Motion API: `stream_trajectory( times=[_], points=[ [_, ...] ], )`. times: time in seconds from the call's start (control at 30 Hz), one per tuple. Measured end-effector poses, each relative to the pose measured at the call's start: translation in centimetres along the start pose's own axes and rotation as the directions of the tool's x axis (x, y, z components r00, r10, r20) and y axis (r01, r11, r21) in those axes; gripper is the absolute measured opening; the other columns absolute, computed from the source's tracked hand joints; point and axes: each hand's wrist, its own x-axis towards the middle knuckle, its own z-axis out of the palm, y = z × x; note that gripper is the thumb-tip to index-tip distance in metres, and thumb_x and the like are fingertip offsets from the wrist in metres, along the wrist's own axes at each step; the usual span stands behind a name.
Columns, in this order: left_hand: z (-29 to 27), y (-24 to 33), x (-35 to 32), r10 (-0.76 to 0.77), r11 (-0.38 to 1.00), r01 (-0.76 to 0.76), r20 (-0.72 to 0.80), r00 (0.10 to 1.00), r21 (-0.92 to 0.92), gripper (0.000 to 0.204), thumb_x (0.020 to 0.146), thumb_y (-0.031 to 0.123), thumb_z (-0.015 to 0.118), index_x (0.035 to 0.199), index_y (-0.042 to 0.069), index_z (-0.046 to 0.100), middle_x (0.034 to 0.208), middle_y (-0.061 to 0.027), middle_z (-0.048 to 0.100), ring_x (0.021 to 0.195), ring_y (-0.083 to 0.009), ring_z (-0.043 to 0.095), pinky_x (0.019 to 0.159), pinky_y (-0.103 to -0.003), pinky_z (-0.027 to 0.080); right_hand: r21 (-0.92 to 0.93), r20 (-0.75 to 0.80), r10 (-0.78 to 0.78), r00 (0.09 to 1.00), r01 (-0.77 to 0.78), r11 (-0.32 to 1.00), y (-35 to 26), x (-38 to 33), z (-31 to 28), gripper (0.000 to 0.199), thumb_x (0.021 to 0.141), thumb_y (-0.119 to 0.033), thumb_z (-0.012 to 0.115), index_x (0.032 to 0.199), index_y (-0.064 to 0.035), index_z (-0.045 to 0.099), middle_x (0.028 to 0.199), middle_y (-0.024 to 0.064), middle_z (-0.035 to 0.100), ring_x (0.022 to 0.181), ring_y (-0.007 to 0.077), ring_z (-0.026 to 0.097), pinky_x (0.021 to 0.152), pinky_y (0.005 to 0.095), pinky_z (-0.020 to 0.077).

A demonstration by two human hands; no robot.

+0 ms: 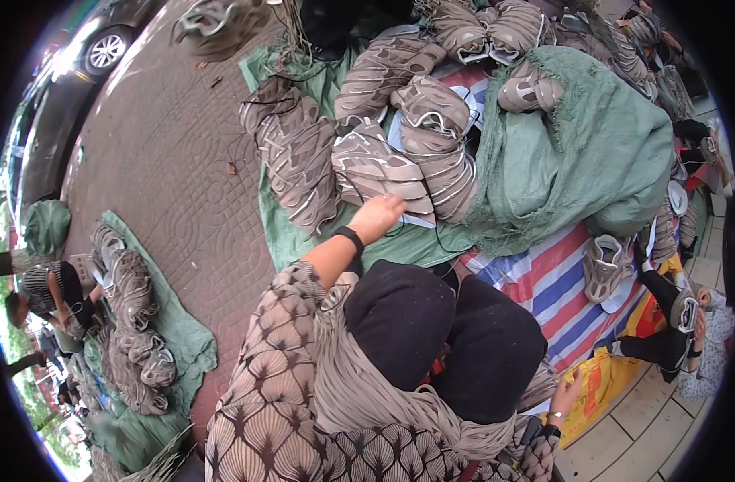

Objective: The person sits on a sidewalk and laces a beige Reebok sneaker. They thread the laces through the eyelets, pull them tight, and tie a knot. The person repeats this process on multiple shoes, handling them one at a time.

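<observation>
Shoes (383,173) in taupe with pale trim lie stacked to the left of a bulging green sack (572,153), with a seated person's left hand (379,217) at their near edge. That hand is narrow, its fingers together and slightly bent, the fingertips over the shoe closest to the person; whether they grip it or merely rest on it cannot be told. The right hand (566,394), small in view, is well apart on the near side of the sack, its fingers raised; whether it holds anything cannot be told. Between the hands, nearer than the sack, pale laces (343,386) drape around the black-clad knees (404,321). A striped sheet (544,297) in red, white and blue spreads out just below the sack, with a single shoe (604,269) near its right side. More bundled shoes (291,161) line the ground farther left of the sack. Well beyond them, another person (58,293) sits far left of the sack.
</observation>
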Motion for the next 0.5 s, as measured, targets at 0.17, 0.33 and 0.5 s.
stream_trajectory(
  times=[0.17, 0.33, 0.5],
  points=[
    [3.5, 1.3, 4.3, 0.089, 0.898, -0.088, 0.018, 0.996, 0.432, 0.035, 0.087, 0.016, 0.05, 0.121, 0.008, 0.057, 0.111, -0.0081, 0.054, 0.111, -0.0232, 0.053, 0.093, -0.041, 0.041, 0.068, 0.155, -0.271, 0.95, 0.264, 0.962, -11.3, 1.9, 3.6, 0.059, 0.084, 0.002, 0.057, 0.141, -0.0032, 0.042, 0.138, 0.0176, 0.045, 0.099, 0.0232, 0.059, 0.083, 0.0317, 0.0505],
    [3.7, 2.0, 4.6, -0.059, 0.865, 0.013, 0.077, 0.995, 0.502, 0.019, 0.085, 0.018, 0.054, 0.095, 0.008, 0.066, 0.116, -0.0065, 0.053, 0.117, -0.0269, 0.048, 0.094, -0.044, 0.038, 0.165, 0.178, -0.385, 0.906, 0.358, 0.919, -17.6, 1.9, 4.8, 0.056, 0.087, -0.001, 0.058, 0.14, -0.0032, 0.043, 0.137, 0.0161, 0.046, 0.093, 0.0215, 0.061, 0.08, 0.0299, 0.0514],
    [-7.0, 4.5, 2.6, -0.253, 0.966, 0.229, -0.253, 0.934, -0.119, 0.025, 0.071, 0.007, 0.067, 0.095, 0.005, 0.063, 0.124, -0.012, 0.055, 0.116, -0.0345, 0.05, 0.095, -0.044, 0.041, 0.413, 0.21, -0.349, 0.913, 0.241, 0.878, -20.8, 2.8, 5.1, 0.064, 0.086, -0.007, 0.063, 0.145, -0.0053, 0.038, 0.14, 0.0124, 0.043, 0.1, 0.0197, 0.06, 0.083, 0.0314, 0.0509]
  ],
)
